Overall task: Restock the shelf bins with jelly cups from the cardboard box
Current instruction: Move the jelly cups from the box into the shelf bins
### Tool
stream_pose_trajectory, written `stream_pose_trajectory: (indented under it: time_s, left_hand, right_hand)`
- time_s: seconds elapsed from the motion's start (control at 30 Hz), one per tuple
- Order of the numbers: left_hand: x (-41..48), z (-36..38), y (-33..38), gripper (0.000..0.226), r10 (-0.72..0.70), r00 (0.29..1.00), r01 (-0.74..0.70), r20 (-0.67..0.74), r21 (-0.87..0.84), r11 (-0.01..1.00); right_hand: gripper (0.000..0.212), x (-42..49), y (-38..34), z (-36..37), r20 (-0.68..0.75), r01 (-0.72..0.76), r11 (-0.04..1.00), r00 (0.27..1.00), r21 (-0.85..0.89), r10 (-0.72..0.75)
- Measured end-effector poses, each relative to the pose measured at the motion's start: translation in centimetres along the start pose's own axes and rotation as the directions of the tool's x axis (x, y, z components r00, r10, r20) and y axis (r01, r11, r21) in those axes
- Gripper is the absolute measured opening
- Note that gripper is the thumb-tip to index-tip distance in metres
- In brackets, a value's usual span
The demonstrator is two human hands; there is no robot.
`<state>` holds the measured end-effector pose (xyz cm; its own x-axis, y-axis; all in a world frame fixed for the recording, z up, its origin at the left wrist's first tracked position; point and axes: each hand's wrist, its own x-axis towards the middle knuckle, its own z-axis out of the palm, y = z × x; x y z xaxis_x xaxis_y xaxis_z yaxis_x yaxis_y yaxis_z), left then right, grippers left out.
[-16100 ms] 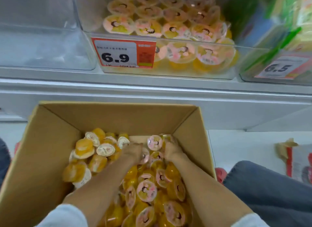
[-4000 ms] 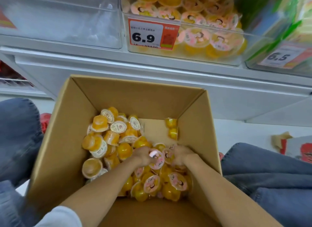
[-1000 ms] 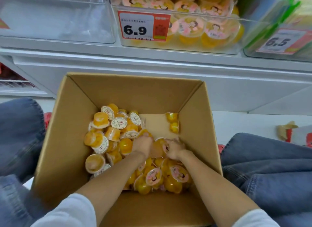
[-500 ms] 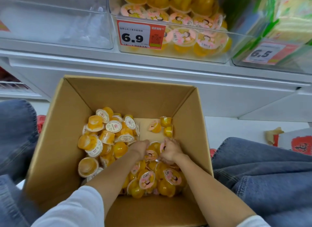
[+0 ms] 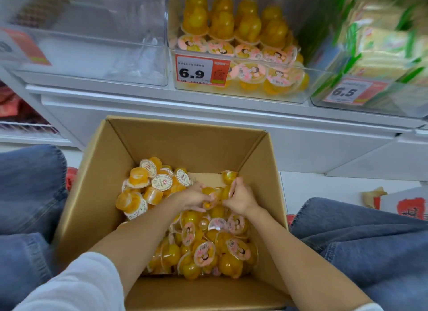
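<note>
**Clerk:** Head view, item one?

**Checker:** Cardboard box (image 5: 185, 144), open-topped, standing between two denim knees (image 5: 30, 183), below the shelf.

**Clerk:** Contents?

**Checker:** Jelly cups (image 5: 208, 252), yellow, loose in a heap. Pink-lidded ones lie near and right; white-lidded cups (image 5: 148, 185) are piled at the left wall. Bare cardboard shows at the far right corner.

**Clerk:** Hands?

**Checker:** Both are inside the box, side by side over the far part of the heap. Left hand (image 5: 193, 198): fingers curled around a small clutch of cups (image 5: 214, 195). Right hand (image 5: 240, 198): fingers curled on the same clutch from the right, one cup at its fingertips. A grey sleeve (image 5: 76, 285) covers the left upper arm.

**Clerk:** Shelf, far side?

**Checker:** Middle shelf bin (image 5: 245, 96), clear plastic, holds stocked cups (image 5: 231, 32) in rows, lids facing near, with upturned ones behind. Its price tag (image 5: 200, 71) reads 6.9. The left bin (image 5: 104, 56) is clear plastic too. The right bin (image 5: 370, 102) is tagged 6.5 and holds green-and-yellow packs (image 5: 382, 46), which are blurred.
</note>
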<state>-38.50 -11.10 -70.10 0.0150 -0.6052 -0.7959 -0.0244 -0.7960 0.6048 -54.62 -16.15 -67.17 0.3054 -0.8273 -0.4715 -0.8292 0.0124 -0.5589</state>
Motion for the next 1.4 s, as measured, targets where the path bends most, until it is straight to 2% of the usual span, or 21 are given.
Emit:
stream_pose_trajectory:
  time_s: [0.07,0.17,0.3,0.37,0.4,0.47,0.53,0.57,0.63,0.67,0.73,0.8,0.83,0.9,0.97,1.07,1.17,1.23,1.3,1.37,1.4]
  left_hand:
    - [-2.2,-1.4,3.1,0.058,0.071,0.997,-0.074,-0.025,-0.143,0.987]
    - [-6.9,-3.0,8.7,0.049,0.243,0.965,-0.26,-0.099,-0.248,0.933]
    - [-14.2,-4.5,15.9,0.03,0.479,0.856,-0.516,-0.196,-0.268,0.813]
    - [-17.0,-5.4,19.1,0.025,0.587,0.755,-0.648,-0.292,-0.195,0.736]
    - [-18.0,-6.1,20.6,0.028,0.649,0.676,-0.716,-0.349,-0.103,0.69]
    - [-19.4,-7.7,23.1,0.035,0.796,0.461,-0.797,-0.391,0.212,0.566]
    - [-20.0,-9.0,25.4,0.044,0.896,0.279,-0.691,-0.347,0.575,0.438]
    - [-20.0,-9.5,26.5,0.047,0.914,0.224,-0.587,-0.338,0.702,0.404]
    - [-19.5,-10.2,28.6,0.051,0.92,0.189,-0.363,-0.344,0.846,0.391]
    - [-18.6,-10.7,29.5,0.052,0.921,0.207,-0.256,-0.329,0.891,0.376]
    - [-16.9,-11.3,30.6,0.053,0.917,0.295,-0.064,-0.27,0.951,0.301]
    - [-15.2,-11.8,31.2,0.046,0.902,0.374,0.116,-0.215,0.976,0.184]
    - [-14.7,-11.9,31.3,0.042,0.9,0.393,0.207,-0.191,0.971,0.116]
    - [-14.0,-12.1,31.5,0.038,0.913,0.37,0.322,-0.17,0.946,0.045]
    - [-13.6,-12.4,31.5,0.039,0.932,0.319,0.344,-0.174,0.937,0.057]
    - [-13.3,-12.5,31.4,0.031,0.945,0.28,0.347,-0.167,0.936,0.062]
    - [-13.6,-12.4,31.2,0.016,0.94,0.298,0.344,-0.168,0.937,0.058]
    - [-13.9,-12.3,31.0,0.017,0.937,0.303,0.293,-0.174,0.953,0.082]
    - [-14.3,-12.0,30.4,0.017,0.954,0.235,0.157,-0.188,0.976,0.154]
    - [-15.0,-11.0,29.0,0.012,0.975,0.101,0.051,-0.196,0.98,0.192]
    - [-15.3,-10.3,28.0,0.009,0.984,0.026,0.031,-0.178,0.984,0.177]
  right_hand:
    - [0.057,-0.6,-2.5,-2.3,-0.073,0.11,0.994,0.991,-0.005,-0.11]
    - [0.076,-1.9,-7.0,-6.0,-0.125,0.298,0.954,0.946,-0.027,-0.299]
    - [0.06,-4.4,-13.7,-11.2,-0.279,0.517,0.855,0.816,-0.042,-0.507]
    - [0.059,-5.3,-16.7,-13.4,-0.396,0.596,0.801,0.726,-0.045,-0.562]
    - [0.059,-5.3,-17.9,-14.5,-0.459,0.633,0.772,0.672,-0.05,-0.581]
    - [0.058,-5.0,-20.2,-16.5,-0.561,0.675,0.736,0.589,-0.055,-0.582]
    - [0.058,-4.0,-22.1,-18.5,-0.615,0.638,0.761,0.555,-0.117,-0.56]
    - [0.059,-3.1,-22.8,-19.4,-0.628,0.588,0.79,0.553,-0.173,-0.548]
    - [0.06,-0.9,-23.6,-20.7,-0.632,0.493,0.847,0.595,-0.201,-0.496]
    - [0.062,0.5,-23.8,-21.1,-0.625,0.467,0.872,0.639,-0.148,-0.448]
    - [0.064,3.0,-24.3,-21.4,-0.589,0.439,0.899,0.725,-0.004,-0.356]
    - [0.063,4.9,-24.9,-21.5,-0.541,0.409,0.912,0.778,0.047,-0.321]
    - [0.061,5.6,-25.1,-21.5,-0.511,0.388,0.921,0.8,0.041,-0.314]
    - [0.057,6.7,-25.5,-21.6,-0.446,0.335,0.942,0.842,-0.005,-0.302]
    - [0.051,7.4,-25.6,-21.6,-0.437,0.281,0.957,0.854,-0.069,-0.282]
    - [0.013,7.7,-25.4,-21.3,-0.443,0.299,0.945,0.835,-0.132,-0.326]
    - [0.021,7.5,-24.8,-21.4,-0.378,0.381,0.911,0.828,-0.16,-0.413]
    - [0.029,6.7,-24.3,-21.4,-0.351,0.438,0.873,0.8,-0.214,-0.487]
    - [0.029,5.4,-23.6,-21.0,-0.424,0.525,0.794,0.672,-0.307,-0.608]
    - [0.02,3.7,-22.4,-20.0,-0.557,0.58,0.727,0.489,-0.367,-0.672]
    - [0.015,2.9,-21.5,-19.2,-0.6,0.602,0.709,0.429,-0.368,-0.675]
